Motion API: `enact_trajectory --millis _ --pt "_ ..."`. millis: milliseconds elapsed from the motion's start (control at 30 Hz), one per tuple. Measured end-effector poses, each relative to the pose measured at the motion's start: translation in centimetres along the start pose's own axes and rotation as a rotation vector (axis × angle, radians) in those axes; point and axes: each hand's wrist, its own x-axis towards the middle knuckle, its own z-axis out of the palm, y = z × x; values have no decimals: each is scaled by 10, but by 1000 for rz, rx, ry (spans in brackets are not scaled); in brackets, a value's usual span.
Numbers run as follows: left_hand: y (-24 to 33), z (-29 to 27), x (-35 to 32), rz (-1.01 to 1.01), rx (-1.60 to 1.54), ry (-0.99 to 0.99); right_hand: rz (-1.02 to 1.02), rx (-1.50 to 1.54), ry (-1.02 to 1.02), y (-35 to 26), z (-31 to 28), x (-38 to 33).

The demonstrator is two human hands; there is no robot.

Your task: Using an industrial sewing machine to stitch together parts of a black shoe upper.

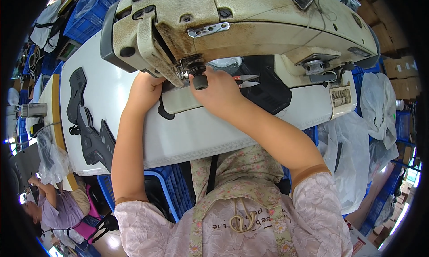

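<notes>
Under the head of a cream sewing machine [187,33], both my hands work close to the needle area. My left hand [147,90] is closed at the left of the machine bed [181,99], its fingertips partly hidden by the machine. A narrow black fabric piece [166,113] comes out from under it. My right hand [217,90] is curled beside the presser, its fingers hidden behind a dark knob [200,82]. Snips [248,81] with red near the handles point out past this hand; whether it grips them I cannot tell. Behind lies a large black piece [268,84].
Dark shaped pieces [91,131] lie at the left of the white table [192,145]. Below its front edge stands a blue crate [172,187]. Clear plastic bags [346,154] hang at the right. Another person [62,205] sits at the lower left. Cardboard boxes [400,76] are stacked far right.
</notes>
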Motion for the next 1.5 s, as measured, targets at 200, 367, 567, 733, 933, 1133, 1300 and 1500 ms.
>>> enact_trajectory --millis 200,367,567,733,933,1133,1300,1500 --pt "-11 0 -6 -29 47 -24 42 40 25 -6 -1 2" --pt "-3 1 -2 11 -14 22 15 -58 -25 -5 -2 1" --pt "1 1 1 67 18 33 71 35 69 -2 3 -2" --pt "7 -4 0 18 3 59 -31 -260 -114 -10 -12 -3" --pt "-14 1 0 108 157 50 -76 -222 -164 -5 -37 -24" --pt "-24 -9 4 135 322 -19 9 -245 -236 4 -56 -42" --pt "-8 -27 14 44 426 -201 -7 -303 -181 21 -45 -27" --pt "-34 -40 -1 78 770 -32 -38 -153 -51 17 -72 -20"
